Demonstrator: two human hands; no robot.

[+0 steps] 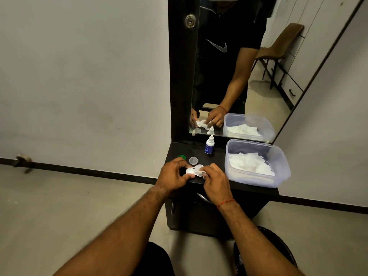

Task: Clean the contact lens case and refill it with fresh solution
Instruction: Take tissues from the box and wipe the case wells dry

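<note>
a pale grey wall (79, 76) fills the left of the frame, edged below by a dark skirting (89, 171) above a light floor (49, 206). a tall black-framed mirror (258, 80) is seen upper centre, with a brown chair (282, 44) reflected.

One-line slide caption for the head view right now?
Left hand steadies the open lens case while right hand wipes it with tissue; caps and solution bottle wait behind.

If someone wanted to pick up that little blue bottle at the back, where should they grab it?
Pinch the blue bottle round its blue body, reaching from the front. It stands upright, its white tip is narrow, the mirror is close behind, and the plastic tub flanks its right.
</note>
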